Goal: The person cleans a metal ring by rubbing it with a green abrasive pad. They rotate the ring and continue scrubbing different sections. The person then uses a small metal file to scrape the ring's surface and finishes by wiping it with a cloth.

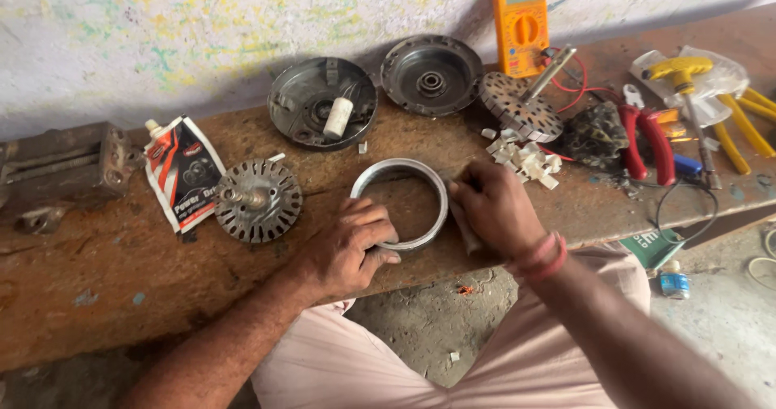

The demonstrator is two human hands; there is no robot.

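Ring: the grey metal ring (pixel 399 204) lay flat near the front edge of the rusty brown surface (pixel 121 271).
Left hand (pixel 347 247): fingers curled, pinching the rim.
Right hand (pixel 495 209): closed on a small grey tool, pressed against the ring.
Risk: the ring could probably skid off the edge if the tool slipped.

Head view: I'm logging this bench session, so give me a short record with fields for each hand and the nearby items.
left hand: grips the near rim of the metal ring
right hand: presses a small grey piece against the ring's right side
surface: wooden workbench
left of ring: slotted rotor disc, glue pouch
behind: two motor end covers, orange multimeter
right: red-handled pliers
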